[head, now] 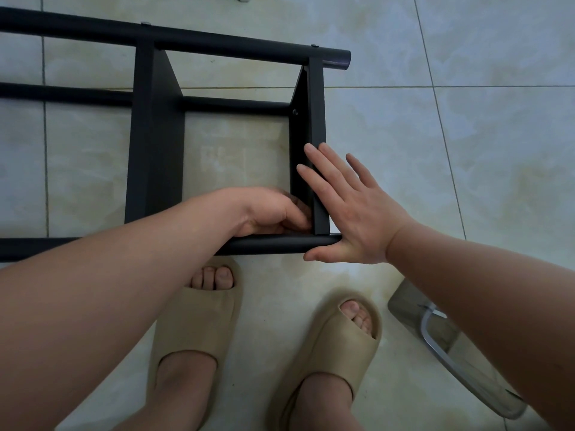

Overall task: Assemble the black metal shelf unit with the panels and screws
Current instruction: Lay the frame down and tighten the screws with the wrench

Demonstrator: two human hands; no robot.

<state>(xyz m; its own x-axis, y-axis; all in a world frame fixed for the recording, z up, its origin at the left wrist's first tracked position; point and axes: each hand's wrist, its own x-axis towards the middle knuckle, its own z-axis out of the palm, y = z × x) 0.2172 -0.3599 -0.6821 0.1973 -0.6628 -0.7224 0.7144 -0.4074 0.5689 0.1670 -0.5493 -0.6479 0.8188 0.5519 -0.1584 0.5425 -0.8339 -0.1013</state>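
The black metal shelf unit (155,144) lies on its side on the tiled floor, with round poles running left to right and flat panels standing between them. My right hand (351,209) presses flat, fingers straight, against the outer face of the end panel (314,119), its thumb under the near pole (273,244). My left hand (273,213) reaches inside the corner where that panel meets the near pole, fingers curled; what they pinch is hidden. A screw head (295,112) shows on the panel's inner face near the middle pole.
My feet in beige slides (193,325) stand just in front of the near pole. A clear plastic bag with a metal tool (441,343) lies on the floor at the right. Pale tile floor (451,119) stretches to the right of the shelf.
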